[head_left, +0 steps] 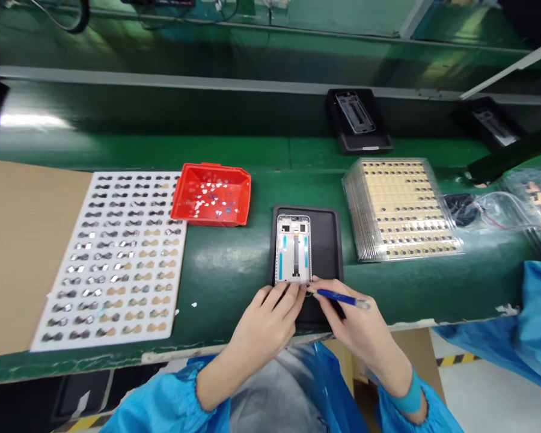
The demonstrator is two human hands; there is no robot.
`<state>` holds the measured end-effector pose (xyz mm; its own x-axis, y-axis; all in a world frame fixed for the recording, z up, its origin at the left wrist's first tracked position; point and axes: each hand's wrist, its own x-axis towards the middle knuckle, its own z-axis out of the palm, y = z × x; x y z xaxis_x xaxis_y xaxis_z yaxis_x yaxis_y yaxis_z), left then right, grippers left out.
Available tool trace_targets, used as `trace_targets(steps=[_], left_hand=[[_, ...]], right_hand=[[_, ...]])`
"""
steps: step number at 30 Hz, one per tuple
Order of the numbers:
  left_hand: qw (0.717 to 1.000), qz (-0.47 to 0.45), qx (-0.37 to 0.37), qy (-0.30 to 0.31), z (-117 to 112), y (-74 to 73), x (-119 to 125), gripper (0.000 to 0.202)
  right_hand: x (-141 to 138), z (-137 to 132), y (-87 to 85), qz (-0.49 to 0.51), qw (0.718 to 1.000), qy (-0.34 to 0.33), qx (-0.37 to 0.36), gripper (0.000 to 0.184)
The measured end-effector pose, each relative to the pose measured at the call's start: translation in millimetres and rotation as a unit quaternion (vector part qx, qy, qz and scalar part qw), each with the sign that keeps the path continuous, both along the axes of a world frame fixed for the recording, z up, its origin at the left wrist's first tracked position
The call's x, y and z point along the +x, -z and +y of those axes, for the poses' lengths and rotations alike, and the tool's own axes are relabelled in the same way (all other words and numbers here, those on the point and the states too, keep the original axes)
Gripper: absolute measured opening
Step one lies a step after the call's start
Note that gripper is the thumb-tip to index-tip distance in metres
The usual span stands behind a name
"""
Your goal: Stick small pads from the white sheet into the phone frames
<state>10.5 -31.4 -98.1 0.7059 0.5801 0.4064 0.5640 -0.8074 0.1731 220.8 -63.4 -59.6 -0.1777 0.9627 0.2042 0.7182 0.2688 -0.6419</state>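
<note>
A silver phone frame (290, 249) with blue strips and a dark flex cable lies in a black tray (327, 240) in front of me. The fingers of my left hand (265, 322) are close together and press on the frame's lower end, holding it; the thumb is hidden. In my right hand (358, 331) is a slim blue pen-like tool (338, 296), pinched between the fingers. Its tip points left at the frame's bottom right corner, next to my left fingertips. What lies under the fingertips is hidden.
Left of the tray stands a red bin (211, 193) with small white and blue bits. A white sheet of dark and tan parts (117, 258) lies further left, beside cardboard (27, 252). Stacked clear trays (403, 210) stand right. Another phone frame (355, 112) sits behind.
</note>
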Motion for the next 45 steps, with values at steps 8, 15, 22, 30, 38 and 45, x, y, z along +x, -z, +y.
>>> trace_targets(steps=[8,15,22,30,38,45], left_hand=[[0.994,0.094,0.052,0.033,0,-3.6,-2,0.046],[0.998,0.057,0.010,0.030,4,-2.8,2,0.048],[0.999,-0.037,-0.038,0.001,-1,1.1,7,0.043],[0.996,-0.061,-0.044,-0.042,-8,-1.2,12,0.040],[0.996,-0.004,-0.027,-0.085,-26,-4.8,22,0.044],[0.994,-0.070,-0.073,-0.049,-18,-5.1,6,0.043]], right_hand=[[-5,-21,14.8,0.263,0.943,0.203,0.006,0.008],[-15,-35,6.6,0.247,0.947,0.204,0.027,0.013],[-15,-27,9.7,0.193,0.957,0.213,0.030,0.015],[-18,-22,19.7,0.247,0.940,0.235,0.010,0.006],[-21,-20,24.3,0.255,0.939,0.230,0.020,0.011],[-21,-21,31.1,0.232,0.947,0.222,0.034,0.013]])
